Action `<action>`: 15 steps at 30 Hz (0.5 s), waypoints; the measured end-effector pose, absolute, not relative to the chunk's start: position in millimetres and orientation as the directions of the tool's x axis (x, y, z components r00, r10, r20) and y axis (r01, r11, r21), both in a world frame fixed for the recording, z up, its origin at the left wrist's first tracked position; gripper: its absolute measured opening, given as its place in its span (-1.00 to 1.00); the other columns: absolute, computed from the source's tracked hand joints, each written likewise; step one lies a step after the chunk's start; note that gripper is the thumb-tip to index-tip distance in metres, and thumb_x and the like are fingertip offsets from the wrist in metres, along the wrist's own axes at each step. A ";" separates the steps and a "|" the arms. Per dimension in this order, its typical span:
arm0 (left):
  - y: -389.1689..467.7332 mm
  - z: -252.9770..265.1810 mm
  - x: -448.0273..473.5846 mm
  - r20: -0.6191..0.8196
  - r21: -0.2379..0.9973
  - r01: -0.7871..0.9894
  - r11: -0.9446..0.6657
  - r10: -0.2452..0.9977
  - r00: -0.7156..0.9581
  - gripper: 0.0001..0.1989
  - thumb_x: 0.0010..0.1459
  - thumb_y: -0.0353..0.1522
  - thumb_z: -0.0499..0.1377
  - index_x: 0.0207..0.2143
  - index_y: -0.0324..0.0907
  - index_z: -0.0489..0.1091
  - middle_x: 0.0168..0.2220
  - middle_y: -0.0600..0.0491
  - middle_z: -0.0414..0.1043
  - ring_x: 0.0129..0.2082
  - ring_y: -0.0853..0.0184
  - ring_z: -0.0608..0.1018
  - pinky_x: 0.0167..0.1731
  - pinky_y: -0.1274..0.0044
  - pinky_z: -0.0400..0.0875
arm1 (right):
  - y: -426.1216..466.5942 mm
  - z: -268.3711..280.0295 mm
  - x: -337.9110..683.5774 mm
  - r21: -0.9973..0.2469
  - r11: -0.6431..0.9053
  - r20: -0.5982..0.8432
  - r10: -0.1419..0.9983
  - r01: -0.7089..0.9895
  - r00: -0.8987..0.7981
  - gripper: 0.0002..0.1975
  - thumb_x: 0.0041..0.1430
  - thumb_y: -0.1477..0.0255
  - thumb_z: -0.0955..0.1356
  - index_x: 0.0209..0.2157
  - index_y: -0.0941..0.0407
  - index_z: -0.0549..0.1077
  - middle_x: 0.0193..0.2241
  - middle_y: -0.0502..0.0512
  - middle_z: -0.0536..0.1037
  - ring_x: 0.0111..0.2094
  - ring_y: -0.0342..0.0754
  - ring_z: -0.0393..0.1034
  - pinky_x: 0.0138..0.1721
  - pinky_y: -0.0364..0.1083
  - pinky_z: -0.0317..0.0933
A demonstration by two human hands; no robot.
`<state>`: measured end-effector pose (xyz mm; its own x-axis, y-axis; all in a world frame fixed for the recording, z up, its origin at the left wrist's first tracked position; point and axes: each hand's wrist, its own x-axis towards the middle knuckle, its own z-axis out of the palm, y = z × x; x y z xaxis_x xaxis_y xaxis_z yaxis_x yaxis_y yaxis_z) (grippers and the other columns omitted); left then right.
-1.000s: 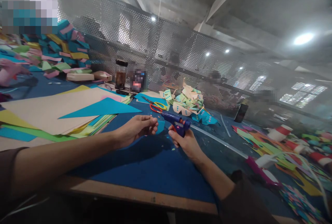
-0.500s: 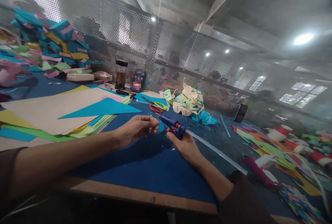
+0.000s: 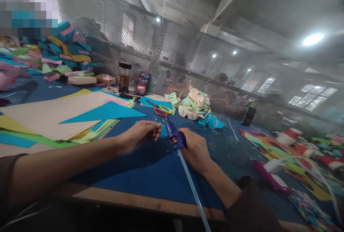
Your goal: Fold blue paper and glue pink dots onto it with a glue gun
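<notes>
Our blue table (image 3: pixel 153 174) fills the middle of the frame, its brown edge (image 3: pixel 139 198) along the bottom. At centre our right hand (image 3: pixel 197 149) grips a purple glue gun (image 3: pixel 172 131), its translucent stick (image 3: pixel 192 185) running to the lower border. Our left hand (image 3: pixel 143 131), fingers drawn together, is near the nozzle; we cannot tell whether it pinches anything. Paper sheets (image 3: pixel 48 113) spread at middle left. A perforated screen (image 3: pixel 107 38) slants beneath the grey ceiling (image 3: pixel 282 2).

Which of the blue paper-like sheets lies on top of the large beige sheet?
The long, triangular blue sheet; the other blue sheets lie beneath or apart from the large beige sheet.
</notes>
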<state>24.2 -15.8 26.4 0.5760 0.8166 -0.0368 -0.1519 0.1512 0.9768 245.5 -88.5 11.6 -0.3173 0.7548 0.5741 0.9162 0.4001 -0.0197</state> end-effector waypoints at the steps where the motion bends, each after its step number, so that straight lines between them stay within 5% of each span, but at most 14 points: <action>1: -15.3 25.7 24.3 -0.028 0.981 -0.143 0.134 0.819 0.573 -0.74 0.03 -0.25 0.34 -0.52 -0.23 0.40 -0.53 0.10 0.40 -0.51 0.43 0.39 -0.40 0.55 0.26 | -88.5 11.4 245.7 0.016 0.392 0.573 0.750 0.920 -0.330 -0.72 0.18 0.53 0.31 -0.05 0.12 0.37 -0.21 0.15 0.59 -0.22 0.06 0.50 -0.22 -0.08 0.21; 6: -11.6 22.2 22.9 0.001 0.984 -0.145 0.101 0.816 0.578 -0.83 -0.07 -0.37 0.34 -0.39 -0.21 0.47 -0.46 0.11 0.44 -0.45 0.41 0.42 -0.37 0.55 0.25 | -88.6 9.9 245.8 0.162 0.356 0.582 0.719 0.921 -0.380 -0.74 0.24 0.50 0.32 -0.02 0.15 0.39 -0.22 0.17 0.58 -0.24 0.08 0.46 -0.21 -0.04 0.20; 10: -12.2 24.5 20.7 0.017 0.993 -0.104 0.049 0.834 0.552 -0.97 -0.05 -0.41 0.21 -0.51 -0.20 0.42 -0.55 0.13 0.36 -0.51 0.41 0.36 -0.42 0.55 0.21 | -88.4 10.6 245.2 0.253 0.334 0.610 0.673 0.908 -0.418 -0.76 0.29 0.53 0.26 -0.03 0.17 0.41 -0.27 0.17 0.57 -0.29 0.06 0.43 -0.24 -0.03 0.19; 15: -15.0 28.5 19.1 0.050 0.998 -0.067 -0.014 0.823 0.566 -0.87 -0.06 -0.42 0.10 -0.64 -0.19 0.32 -0.60 0.13 0.28 -0.54 0.40 0.32 -0.45 0.55 0.21 | -87.3 11.1 244.1 0.322 0.307 0.643 0.623 0.896 -0.445 -0.73 0.27 0.62 0.22 -0.06 0.19 0.43 -0.30 0.15 0.58 -0.31 0.05 0.42 -0.26 -0.03 0.18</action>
<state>19.1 -15.0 28.5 0.5658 0.8231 0.0499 -0.0674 -0.0142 0.9976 244.1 -87.3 11.1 -0.4447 0.6230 0.6435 0.8957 0.3072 0.3216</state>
